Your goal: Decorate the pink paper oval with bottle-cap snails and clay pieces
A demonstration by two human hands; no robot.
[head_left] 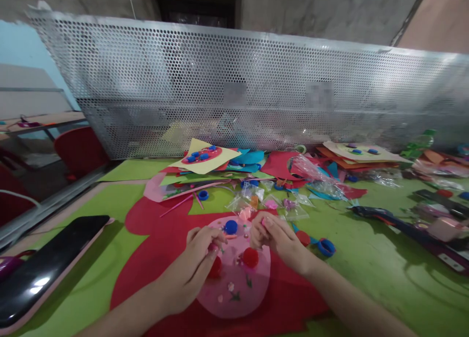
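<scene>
On a large red paper shape [146, 268] lies a pink paper piece with a rounded outline [220, 305]. A blue bottle cap [230, 227], a red bottle cap [250, 257] and a second red cap [215, 267], partly behind my left hand, sit on it among tiny flowers and green bits. My left hand [200, 261] is over the pink paper's left side, thumb and fingertips pinched together. Curled closed above its right edge is my right hand [274, 237]. Something small and pink shows at the fingertips of each hand, too small to name.
Small plastic bags [289, 207] and paper scraps [252, 158] lie beyond my hands. A glue gun [406, 232] is at the right, a phone [51, 263] at the left. Blue cap [326, 247] sits by my right wrist. A perforated metal panel [205, 83] stands behind.
</scene>
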